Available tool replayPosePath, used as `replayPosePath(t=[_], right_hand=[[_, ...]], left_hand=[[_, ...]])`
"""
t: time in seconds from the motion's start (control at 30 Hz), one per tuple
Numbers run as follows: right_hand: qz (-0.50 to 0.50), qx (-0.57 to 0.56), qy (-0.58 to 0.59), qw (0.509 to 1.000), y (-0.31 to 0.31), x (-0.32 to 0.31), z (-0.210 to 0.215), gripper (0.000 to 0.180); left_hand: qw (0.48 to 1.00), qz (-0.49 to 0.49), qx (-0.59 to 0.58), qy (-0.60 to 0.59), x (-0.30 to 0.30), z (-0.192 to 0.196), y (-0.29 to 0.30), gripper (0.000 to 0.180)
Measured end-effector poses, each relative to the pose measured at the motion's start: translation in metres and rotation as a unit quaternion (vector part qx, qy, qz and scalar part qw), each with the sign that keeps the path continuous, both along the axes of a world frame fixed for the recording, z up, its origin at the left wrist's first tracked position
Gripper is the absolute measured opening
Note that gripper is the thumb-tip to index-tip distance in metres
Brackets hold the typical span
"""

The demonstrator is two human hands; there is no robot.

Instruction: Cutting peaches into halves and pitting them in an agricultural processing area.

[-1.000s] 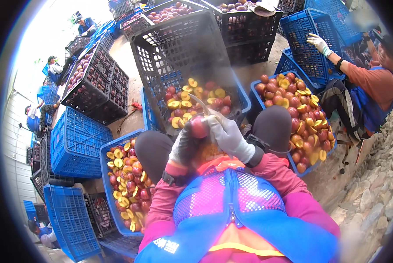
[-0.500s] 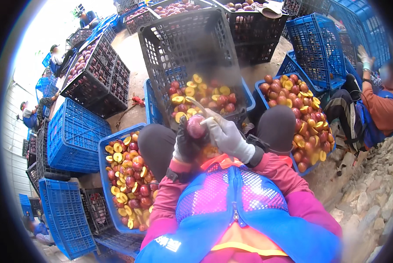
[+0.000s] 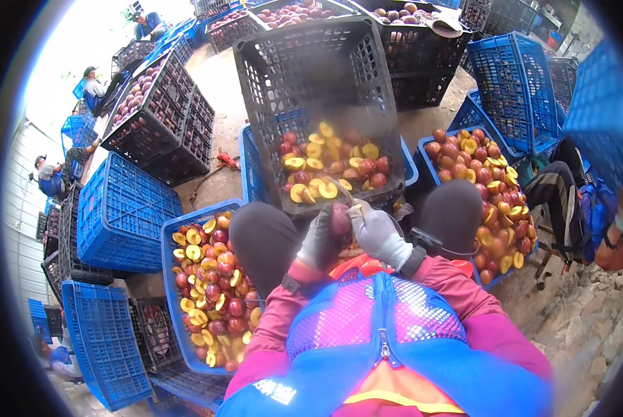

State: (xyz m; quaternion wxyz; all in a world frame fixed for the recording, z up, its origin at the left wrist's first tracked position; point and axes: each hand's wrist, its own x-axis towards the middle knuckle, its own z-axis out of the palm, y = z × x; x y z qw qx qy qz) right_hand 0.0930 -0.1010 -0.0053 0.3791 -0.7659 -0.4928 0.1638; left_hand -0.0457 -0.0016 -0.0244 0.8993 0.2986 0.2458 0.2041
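Seated among crates, I hold a dark red plum (image 3: 340, 221) between my knees. My left hand (image 3: 320, 240), in a grey glove, grips the fruit. My right hand (image 3: 376, 231), in a white glove, holds a small knife (image 3: 344, 194) whose blade rests at the top of the plum. Straight ahead, a black crate (image 3: 311, 90) is tipped toward me with halved, yellow-fleshed plums in its lower end. A blue crate (image 3: 174, 278) of halved fruit sits by my left knee. Another blue crate (image 3: 429, 149) of whole and cut plums sits by my right knee.
Empty blue crates (image 3: 120, 212) are stacked at left and at the far right (image 3: 513, 83). Black crates of whole plums (image 3: 155, 104) stand at the back. Other people sit far left and at the right edge (image 3: 607, 236). Rocky ground lies at lower right.
The view has shifted slightly. Both hands have dropped a little with the plum and knife. The person at right has lowered the raised gloved hand out of view.
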Motion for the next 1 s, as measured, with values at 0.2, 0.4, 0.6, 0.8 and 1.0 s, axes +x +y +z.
replayPosePath(t=[0.2, 0.4, 0.6, 0.8, 1.0], right_hand=[[0.073, -0.031, -0.049, 0.996, 0.001, 0.006, -0.016, 0.044], [0.063, 0.039, -0.039, 0.996, -0.012, 0.004, -0.002, 0.034], [0.012, -0.063, -0.125, 0.99, -0.031, 0.029, 0.008, 0.038], [0.045, 0.184, -0.015, 0.982, -0.028, -0.001, 0.056, 0.038], [0.083, 0.185, -0.012, 0.979, -0.024, -0.014, 0.055, 0.027]], left_hand=[[0.996, -0.012, 0.085, 0.03, 0.003, -0.006, 0.001, 0.047], [0.965, -0.032, 0.244, 0.094, -0.006, 0.034, 0.001, 0.045], [0.753, 0.119, 0.6, 0.244, -0.016, 0.061, 0.007, 0.061], [0.962, 0.014, -0.125, -0.241, -0.028, 0.098, 0.03, 0.056], [0.946, 0.061, -0.158, -0.277, -0.015, 0.036, 0.03, 0.058]])
